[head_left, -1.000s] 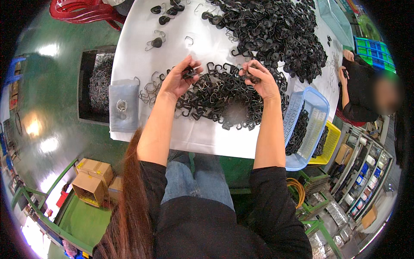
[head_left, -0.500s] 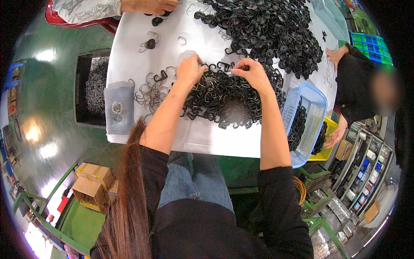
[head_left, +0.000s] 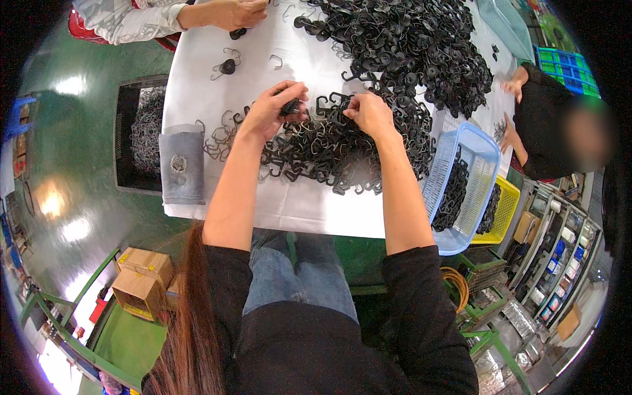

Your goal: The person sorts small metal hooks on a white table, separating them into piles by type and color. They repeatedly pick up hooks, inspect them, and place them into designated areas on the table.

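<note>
My left hand (head_left: 266,112) is curled, palm turned inward, round a few small black hooks (head_left: 289,106), just above the left end of a heap. That heap of black-coated wire hooks (head_left: 322,148) lies on the white-topped table in front of me. At its far edge, my right hand (head_left: 370,113) has thumb and fingers pinched together; whatever is between them is hidden. Bare silvery wire hooks (head_left: 219,143) lie loose left of the heap. Beyond my right hand rises a larger pile of black hooks with round discs (head_left: 408,49).
A light-blue basket (head_left: 488,168) and a yellow basket (head_left: 511,209), both holding black parts, stand at the right. A grey cloth pad (head_left: 182,187) covers the table's left edge. Co-workers' hands (head_left: 232,13) (head_left: 517,84) are at the far left and right side.
My left hand has moved left and turned, with black hooks now showing in it. My right hand has shifted left. The right-hand co-worker's lower hand has come up to the table.
</note>
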### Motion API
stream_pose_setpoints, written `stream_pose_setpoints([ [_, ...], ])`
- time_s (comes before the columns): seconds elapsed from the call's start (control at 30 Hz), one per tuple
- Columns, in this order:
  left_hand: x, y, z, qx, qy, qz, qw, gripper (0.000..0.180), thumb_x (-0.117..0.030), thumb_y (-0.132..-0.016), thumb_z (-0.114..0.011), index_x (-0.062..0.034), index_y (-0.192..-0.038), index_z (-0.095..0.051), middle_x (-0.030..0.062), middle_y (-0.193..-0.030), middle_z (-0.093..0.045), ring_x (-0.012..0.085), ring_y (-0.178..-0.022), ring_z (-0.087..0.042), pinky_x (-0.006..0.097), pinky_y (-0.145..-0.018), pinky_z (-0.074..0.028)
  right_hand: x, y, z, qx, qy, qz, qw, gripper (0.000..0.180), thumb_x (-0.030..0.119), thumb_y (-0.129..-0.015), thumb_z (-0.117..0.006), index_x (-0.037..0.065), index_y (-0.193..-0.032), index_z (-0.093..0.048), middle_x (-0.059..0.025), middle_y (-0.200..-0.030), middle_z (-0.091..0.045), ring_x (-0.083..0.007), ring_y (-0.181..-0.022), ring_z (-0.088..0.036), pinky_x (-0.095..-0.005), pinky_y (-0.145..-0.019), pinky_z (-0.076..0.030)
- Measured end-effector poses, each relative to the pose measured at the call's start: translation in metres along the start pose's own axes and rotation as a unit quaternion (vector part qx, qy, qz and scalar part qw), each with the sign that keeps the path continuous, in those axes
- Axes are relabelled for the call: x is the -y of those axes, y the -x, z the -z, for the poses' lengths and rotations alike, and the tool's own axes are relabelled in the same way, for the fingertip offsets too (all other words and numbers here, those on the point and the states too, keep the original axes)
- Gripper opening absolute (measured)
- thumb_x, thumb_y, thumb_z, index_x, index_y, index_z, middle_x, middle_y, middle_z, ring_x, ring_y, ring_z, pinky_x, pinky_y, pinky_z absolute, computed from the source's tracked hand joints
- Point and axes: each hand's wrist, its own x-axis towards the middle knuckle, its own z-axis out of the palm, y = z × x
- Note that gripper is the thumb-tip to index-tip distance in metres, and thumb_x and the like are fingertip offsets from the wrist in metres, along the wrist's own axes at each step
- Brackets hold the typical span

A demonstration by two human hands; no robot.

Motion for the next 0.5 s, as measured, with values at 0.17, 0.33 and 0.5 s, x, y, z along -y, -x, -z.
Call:
stream_pose_setpoints([
  [0.17,0.045,-0.042,-0.016,-0.157,-0.573,-0.194,0.781,0.019,-0.026,-0.077,-0.067,-0.0107,-0.087,-0.063,0.0105,-0.081,-0.064,0.025,-0.077,-0.061,0.038,-0.067,-0.047,0.005,0.019,-0.003,-0.018,0.043,0.022,0.999,0.027,0.029,-0.075,-0.069,0.01,-0.092,-0.064,-0.0125,-0.097,-0.061,-0.0312,-0.089,-0.062,-0.0422,-0.077,-0.05],
  [0.33,0.052,-0.046,-0.013,-0.095,-0.668,-0.123,0.727,0.023,-0.03,-0.074,-0.07,-0.0114,-0.085,-0.063,0.0126,-0.088,-0.065,0.0309,-0.088,-0.061,0.041,-0.075,-0.047,0.008,0.035,-0.003,-0.015,0.086,0.072,0.994,0.028,0.028,-0.075,-0.068,0.01,-0.095,-0.064,-0.0103,-0.09,-0.061,-0.0304,-0.087,-0.063,-0.0422,-0.073,-0.051],
  [0.5,0.026,-0.018,0.005,0.037,-0.408,-0.075,0.909,0.021,-0.024,-0.077,-0.07,-0.0093,-0.09,-0.064,-0.0012,-0.075,-0.057,0.0066,-0.07,-0.05,0.023,-0.059,-0.04,-0.005,0.064,0.018,-0.047,-0.343,-0.06,0.936,0.028,0.019,-0.07,-0.073,0.002,-0.091,-0.067,-0.0123,-0.081,-0.066,-0.0234,-0.066,-0.062,-0.0336,-0.064,-0.047],
])
